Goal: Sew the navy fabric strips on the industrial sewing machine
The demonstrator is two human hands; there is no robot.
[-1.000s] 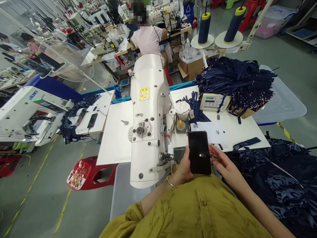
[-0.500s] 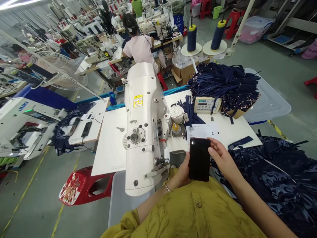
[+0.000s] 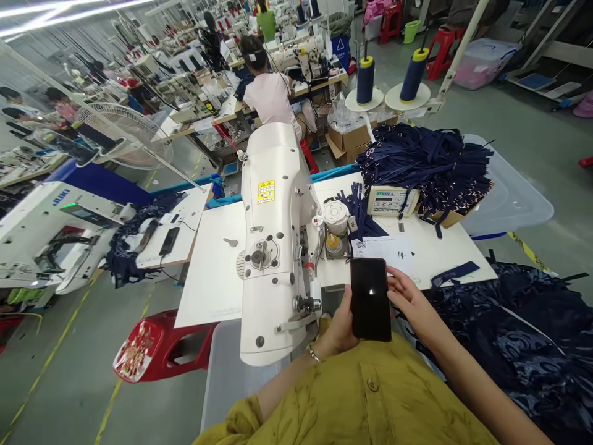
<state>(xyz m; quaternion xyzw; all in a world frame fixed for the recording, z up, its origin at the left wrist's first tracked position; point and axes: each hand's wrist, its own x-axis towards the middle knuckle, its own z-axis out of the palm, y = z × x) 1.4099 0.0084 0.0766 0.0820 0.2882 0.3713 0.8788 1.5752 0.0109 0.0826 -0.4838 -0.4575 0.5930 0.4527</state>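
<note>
We note the phone upright in front of the chest, long axis pointing away toward the sewing machine; left hand grips its left edge, right hand, fingers loosely spread, touches its right edge

Right hand slid down — beside the phone.

The left hand is raised in front of the torso with its fingers curled in a closed grip and a bracelet at the wrist, while the right hand lies close beside it, palm down, fingers extended leftward, forearm angled in from lower right.
</note>
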